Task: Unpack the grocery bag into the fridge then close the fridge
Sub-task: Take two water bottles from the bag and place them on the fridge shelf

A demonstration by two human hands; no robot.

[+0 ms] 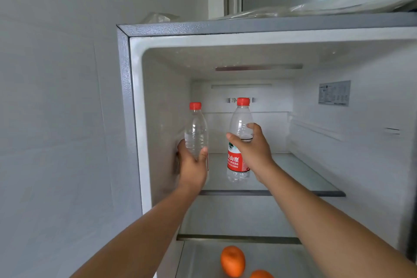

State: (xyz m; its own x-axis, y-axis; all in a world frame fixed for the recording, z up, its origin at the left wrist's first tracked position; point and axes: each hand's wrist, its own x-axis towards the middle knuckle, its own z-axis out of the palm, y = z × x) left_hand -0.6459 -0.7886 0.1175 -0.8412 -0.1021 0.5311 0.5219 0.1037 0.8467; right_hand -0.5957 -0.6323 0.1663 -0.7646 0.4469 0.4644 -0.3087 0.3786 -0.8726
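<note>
Head view, at the open fridge (135, 108): two speakers beside it.

**Desk:** What do the hands hold?

**Onlooker:** One water bottle each, both with red caps. The left hand (191, 165) is wrapped round the lower half of the left bottle (195, 128), thumb across the front. The bottle is upright and close to the fridge's side wall, at nine o'clock from the other one. The hand hides its base, so I cannot tell if it is set down.

**Desk:** And the right?

**Onlooker:** The right hand (252, 153) grips the right bottle (240, 117) round its middle from the three o'clock side, thumb in front and a fingertip showing behind the clear plastic. Its red label faces us. It is upright over the front part of the top glass shelf (293, 171). Whether it touches the glass I cannot say.

**Desk:** Anything else in the fridge?

**Onlooker:** At six o'clock, well below the bottles, an orange (232, 260) lies on the lower shelf (203, 259). A second orange (261, 274) sits just beside it at four o'clock, cut off by the frame. A printed sticker (334, 93) is on the inner wall at two o'clock from the right bottle. Crumpled clear plastic (160, 17) lies on top of the fridge at eleven o'clock.
</note>
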